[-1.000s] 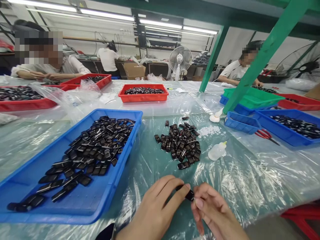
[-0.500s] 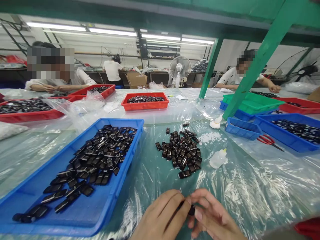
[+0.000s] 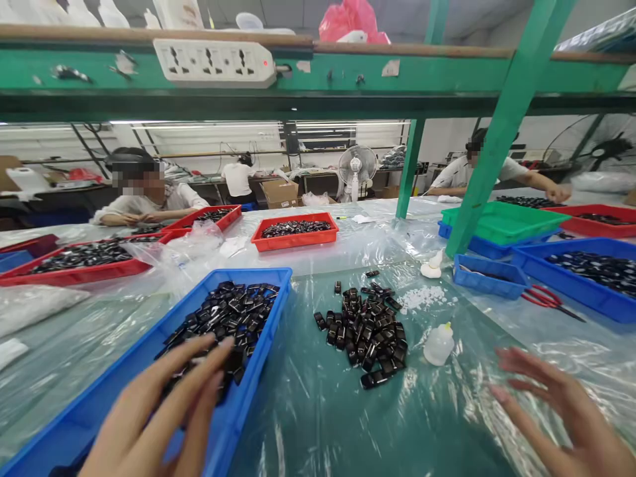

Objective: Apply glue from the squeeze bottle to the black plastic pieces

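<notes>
My left hand (image 3: 163, 404) is over the near part of a long blue tray (image 3: 271, 324). Its fingers are bent, and a dark, blurred black plastic piece (image 3: 232, 366) shows between fingertips and thumb. Similar black pieces (image 3: 238, 305) lie heaped in the tray. Off to the right, my right hand (image 3: 561, 404) hovers above the plastic-covered table (image 3: 338, 424), fingers spread and holding nothing. Between the hands lies a pile of small glossy black pieces (image 3: 368, 328). A white squeeze bottle (image 3: 438, 344) with a yellowish tip stands beside that pile, nearest my right hand.
White granules (image 3: 424, 299) are scattered behind the bottle. Red-handled scissors (image 3: 546, 298) lie by a small blue bin (image 3: 489, 281). A green post (image 3: 489, 159) rises at the right; a shelf with a power strip (image 3: 213, 63) crosses above. Co-workers sit across the table near red trays (image 3: 295, 238).
My hands have parted from around a small black piece. The left has moved over the blue tray, and the right has swung right and opened. The view has tilted upward.
</notes>
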Action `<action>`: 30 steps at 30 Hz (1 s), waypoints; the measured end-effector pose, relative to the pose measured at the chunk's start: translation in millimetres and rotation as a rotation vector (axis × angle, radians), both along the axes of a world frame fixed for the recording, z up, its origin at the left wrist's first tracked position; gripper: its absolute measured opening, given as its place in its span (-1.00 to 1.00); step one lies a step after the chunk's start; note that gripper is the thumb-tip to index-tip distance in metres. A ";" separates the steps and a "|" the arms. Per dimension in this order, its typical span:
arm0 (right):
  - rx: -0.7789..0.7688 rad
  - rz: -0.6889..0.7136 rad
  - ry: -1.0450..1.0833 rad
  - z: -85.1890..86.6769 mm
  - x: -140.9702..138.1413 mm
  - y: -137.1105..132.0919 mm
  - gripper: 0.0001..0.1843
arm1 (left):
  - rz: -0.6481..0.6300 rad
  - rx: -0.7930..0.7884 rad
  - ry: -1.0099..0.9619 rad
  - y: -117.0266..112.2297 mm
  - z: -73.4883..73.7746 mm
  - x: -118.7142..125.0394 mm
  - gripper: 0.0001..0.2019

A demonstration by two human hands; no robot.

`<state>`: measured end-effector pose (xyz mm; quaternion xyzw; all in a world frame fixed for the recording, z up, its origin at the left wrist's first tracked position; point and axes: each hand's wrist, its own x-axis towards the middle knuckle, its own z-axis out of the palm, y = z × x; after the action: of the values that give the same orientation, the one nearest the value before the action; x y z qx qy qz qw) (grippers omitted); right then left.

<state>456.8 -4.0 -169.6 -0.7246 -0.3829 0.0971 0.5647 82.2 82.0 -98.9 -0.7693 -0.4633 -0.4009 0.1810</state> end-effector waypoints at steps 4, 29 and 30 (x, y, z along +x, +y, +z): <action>-0.079 0.142 0.061 -19.7 30.0 30.4 -0.14 | 0.054 -0.032 0.288 11.6 -14.0 -0.1 -0.59; -0.171 0.470 0.261 -34.9 32.5 42.2 -0.35 | -0.692 -0.448 0.388 9.3 -69.9 116.2 -0.72; -0.161 0.469 0.258 -35.0 32.5 41.9 -0.37 | -0.719 -0.449 0.381 9.9 -69.6 116.1 -0.71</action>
<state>489.3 38.0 -204.5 -0.6403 -0.4564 0.3468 0.5113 198.3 91.9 -168.5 -0.9613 -0.2009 -0.1792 -0.0588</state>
